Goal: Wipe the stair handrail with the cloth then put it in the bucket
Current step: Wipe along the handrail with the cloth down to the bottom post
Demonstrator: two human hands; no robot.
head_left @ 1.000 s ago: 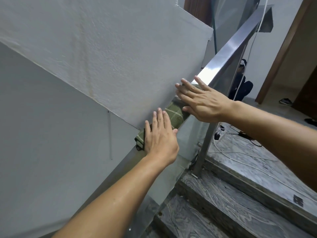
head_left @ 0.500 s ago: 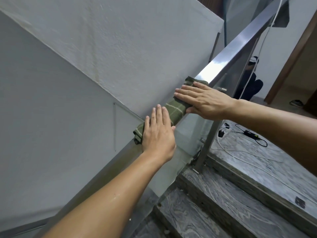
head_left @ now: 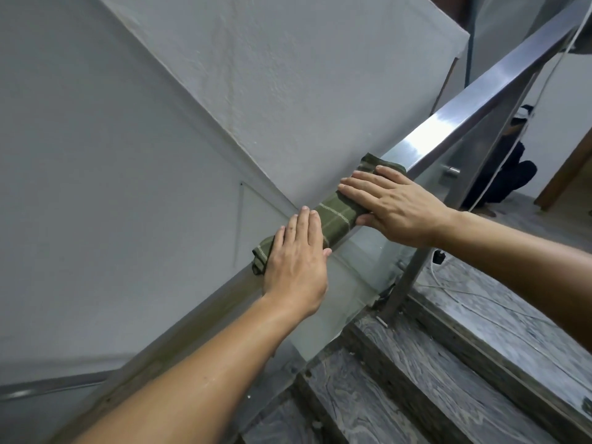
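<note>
Both flat hands, left hand and right hand, have advanced one green striped cloth up one steel handrail, fingers extended, pressing, not clasping.

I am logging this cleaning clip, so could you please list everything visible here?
Green plaid cloth: one, olive, draped along the rail under both hands.
Steel stair handrail: one, silver, sloping up to the right.
Glass panel: one, clear, below the rail.
Steel post: one, silver, on a step.
Marbled stone steps: several, grey, lower right.
White cable: one, across the steps.
Left hand: flat on the cloth's lower end.
Right hand: flat on its upper end.
</note>
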